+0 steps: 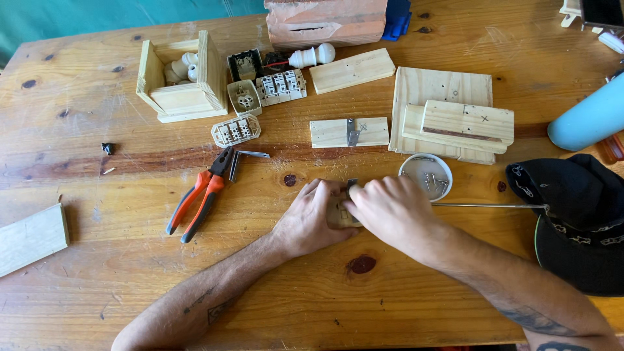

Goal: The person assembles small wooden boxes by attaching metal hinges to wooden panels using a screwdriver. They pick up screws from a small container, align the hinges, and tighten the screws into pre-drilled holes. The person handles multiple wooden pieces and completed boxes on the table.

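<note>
Centrally, near the front edge of the knotty pine desk [97,305], both hands meet over a small pale wood block [339,218]. The left hand [311,218] lies flat beside and partly over the block, its fingers [323,190] curled against the block's far side. The right hand [390,207] covers the block from the right, fingers bent and pinched together on its top edge, where a small metal part just shows; what the fingertips grip is hidden. A thin metal rod [487,206] lies on the desk from behind the right hand toward the right edge, ending at a black cap [578,221].

Just beyond the right hand stands a round white dish [426,174] holding small screws. Left of the hands lie pliers [198,198] with orange-and-black handles, jaws touching a bent metal bracket [247,159]. Farther back, a wood strip with a metal hinge [349,132] lies flat; stacked smooth boards [452,120] sit to its right. Toward the back left stands an open wooden box [181,78], with white plastic sockets [260,91] beside it. A rough red brick [327,21] rests at the back edge.
</note>
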